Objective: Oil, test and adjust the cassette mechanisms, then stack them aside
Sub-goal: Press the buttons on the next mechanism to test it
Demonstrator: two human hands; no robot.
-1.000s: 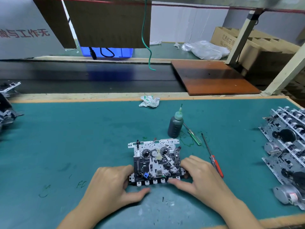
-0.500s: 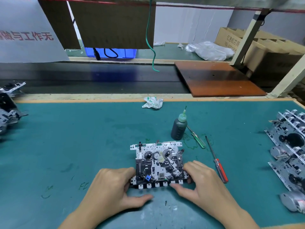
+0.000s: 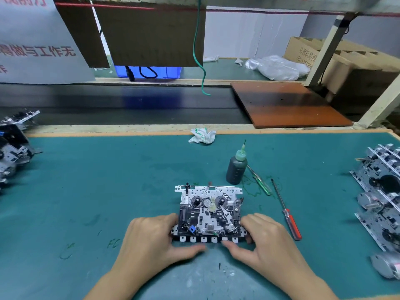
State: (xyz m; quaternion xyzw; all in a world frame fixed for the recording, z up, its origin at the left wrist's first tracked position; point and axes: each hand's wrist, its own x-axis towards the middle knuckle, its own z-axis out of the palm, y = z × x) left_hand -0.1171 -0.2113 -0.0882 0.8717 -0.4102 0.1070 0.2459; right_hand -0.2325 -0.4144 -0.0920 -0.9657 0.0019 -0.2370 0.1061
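Head, left hand, right hand gripping mechanism (flat)

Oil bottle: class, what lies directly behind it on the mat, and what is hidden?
Behind the oil bottle lies a green-handled screwdriver, its shaft slanting out to the right. The shaft's tip is covered by the bottle, so where it ends cannot be seen.

What we cannot make out at the desk's edges

We lose the stack of mechanisms at the desk's right edge to the frame, and the pile at its left edge likewise. Both hands, left hand and right hand, cover the near corners of the cassette mechanism; fingertips beneath stay hidden from us.
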